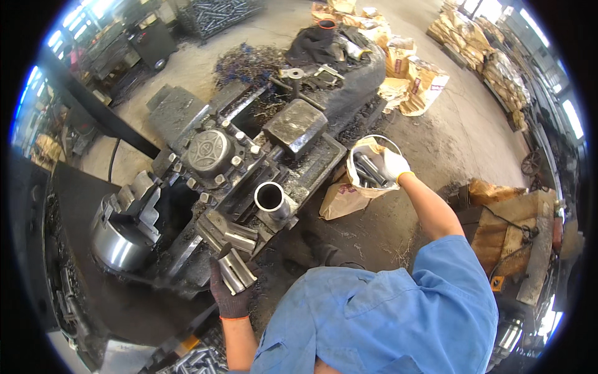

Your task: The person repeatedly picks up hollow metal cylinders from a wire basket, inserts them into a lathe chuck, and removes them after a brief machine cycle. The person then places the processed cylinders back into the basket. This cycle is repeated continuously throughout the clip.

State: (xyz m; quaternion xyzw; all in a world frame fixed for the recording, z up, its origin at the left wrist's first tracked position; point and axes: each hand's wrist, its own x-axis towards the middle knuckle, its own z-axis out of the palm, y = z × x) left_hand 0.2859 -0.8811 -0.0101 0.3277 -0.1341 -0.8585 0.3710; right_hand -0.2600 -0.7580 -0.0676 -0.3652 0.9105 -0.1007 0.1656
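My left hand (227, 293), in a dark glove with an orange cuff, is closed on a slotted metal sleeve (237, 272) at the front of the lathe. Out to the right, my right hand (393, 165) wears a white glove. It reaches over the rim of a white bucket (372, 190) among dark metal rods (367, 171); its fingertips are hard to make out. An upright hollow metal tube (271, 198) stands on the carriage, just beyond the sleeve. Left of my left hand is the shiny three-jaw chuck (124, 234), with nothing visible clamped in its jaws.
The lathe's tool post (210, 151) and a blocky metal housing (296, 128) rise in the middle. A paper sack (342, 198) is beside the bucket. Metal shavings (249, 65) lie behind the machine. More paper sacks (425, 84) stand beyond, and wooden boards (507, 237) are at right.
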